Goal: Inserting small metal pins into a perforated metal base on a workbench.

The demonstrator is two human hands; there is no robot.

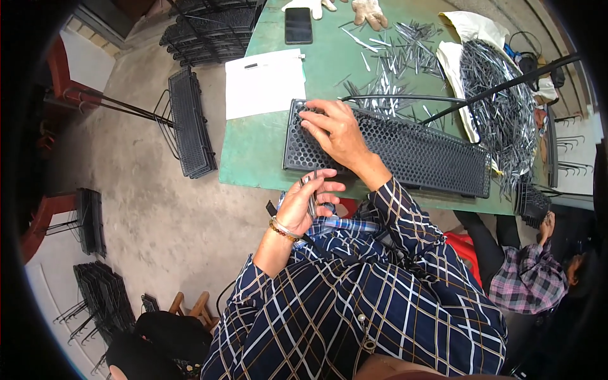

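A long black rack (405, 147), its top full of small round holes, lies along the near edge of the green table. Over its left end is my right hand (341, 132), fingertips bent down close to the holes; whatever they pinch is too small to make out. My left hand (301, 204) is just off the table's near edge, palm up, its fingers curled round several thin dark metal strips (311, 197). Similar loose metal strips (396, 82) are scattered beyond the rack. A large heap of strips (497, 95) fills an opened white sack (457, 82) at the right.
White paper (263, 88) with a pen, a black phone (298, 26) and work gloves (369, 14) lie on the green table (244, 149). Black rods (500, 92) rise from the rack. More racks (190, 123) stand left. Another person (529, 278) sits at right.
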